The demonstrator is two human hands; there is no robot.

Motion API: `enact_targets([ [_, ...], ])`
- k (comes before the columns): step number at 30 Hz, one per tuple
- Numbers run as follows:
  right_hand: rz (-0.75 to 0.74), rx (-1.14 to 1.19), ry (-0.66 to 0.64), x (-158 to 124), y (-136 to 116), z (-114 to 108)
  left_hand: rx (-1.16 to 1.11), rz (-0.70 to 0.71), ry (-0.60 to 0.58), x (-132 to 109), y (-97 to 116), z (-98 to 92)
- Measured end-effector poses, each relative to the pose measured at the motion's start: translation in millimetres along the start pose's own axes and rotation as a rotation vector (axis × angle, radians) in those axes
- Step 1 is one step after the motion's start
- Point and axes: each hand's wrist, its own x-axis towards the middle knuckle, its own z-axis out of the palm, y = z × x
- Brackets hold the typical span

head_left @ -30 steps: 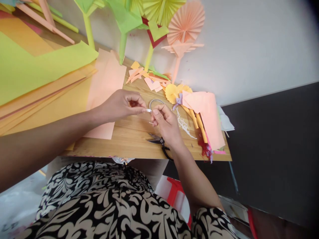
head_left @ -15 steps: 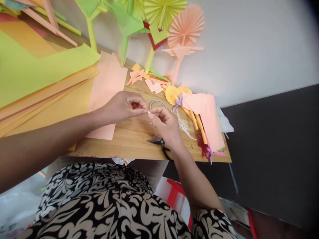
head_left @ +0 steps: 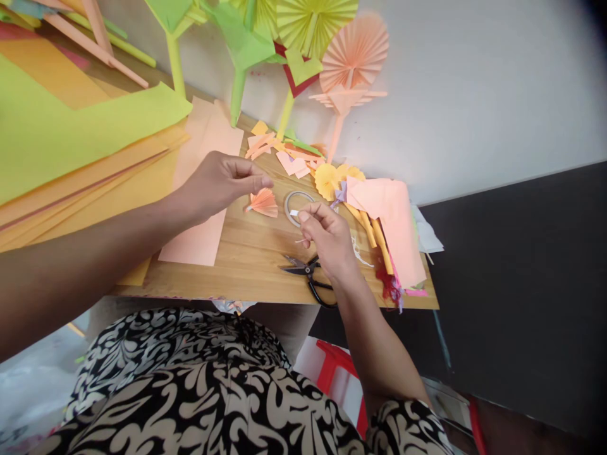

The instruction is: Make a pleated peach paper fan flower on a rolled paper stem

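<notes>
My left hand [head_left: 220,183] hovers over the wooden table [head_left: 246,259] with its fingers curled in and nothing visible in them. Just below its fingertips a small pleated peach paper fan [head_left: 263,203] lies on the wood. My right hand [head_left: 328,239] is closed in a pinch on a small white strip of tape [head_left: 294,213], held over the near edge of a tape roll [head_left: 290,200]. Black scissors [head_left: 309,276] lie on the table under my right wrist.
Large yellow, green and peach paper sheets [head_left: 85,145] cover the left of the table. Paper scraps [head_left: 289,158], yellow rosettes [head_left: 329,179], rolled sticks and a pink sheet [head_left: 393,221] crowd the right. Paper fans on stems [head_left: 353,54] lean against the wall. A red stool [head_left: 336,366] stands below.
My hands have parted: the left one pulled back up and left, and the peach fan now lies on the table. The right hand keeps the white strip and has shifted slightly right.
</notes>
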Motion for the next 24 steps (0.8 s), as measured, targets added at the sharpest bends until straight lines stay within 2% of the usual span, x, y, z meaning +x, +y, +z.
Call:
enact_targets([
  [2,0.141,0.103,-0.020,4,1,-4,0.110,0.040,-0.007,0,0,-0.8],
  [5,0.294,0.161,-0.034,12,3,-8,0.300,0.120,-0.079,2,-5,0.4],
  [10,0.336,0.089,-0.032,22,8,1,0.689,0.368,-0.268,9,-26,2.7],
  [12,0.325,0.064,-0.038,25,9,7,0.777,0.444,-0.306,10,-33,3.1],
  [18,0.349,0.006,-0.021,31,10,17,0.866,0.565,-0.313,10,-40,5.0],
  [24,0.371,-0.003,-0.033,34,9,22,0.764,0.541,-0.317,11,-43,7.1],
])
